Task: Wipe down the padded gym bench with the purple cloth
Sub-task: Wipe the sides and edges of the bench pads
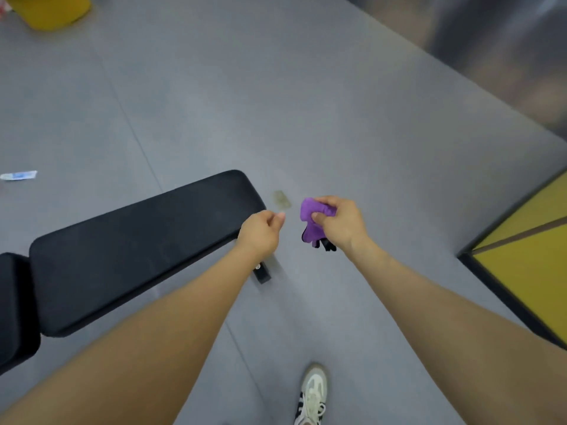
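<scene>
Bench pad (135,240) was plain black, no pattern. Cloth (313,219) was purple with a black edge or underside showing at the bottom. Floor (276,102) was flat grey with thin darker seam lines. Yellow panel (527,271) had a black border and a brown stripe across it. Bin (52,10) was yellow. Shoe (313,397) was white with black stripes. Small tube (19,175) was white and blue.

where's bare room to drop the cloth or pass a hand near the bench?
Bench pad top is bare from its far rounded end back to the second pad. Grey floor is open between the bench end and the yellow panel. Crowded just off the bench end: left hand, right hand gripping the purple cloth, and the bench foot.
</scene>
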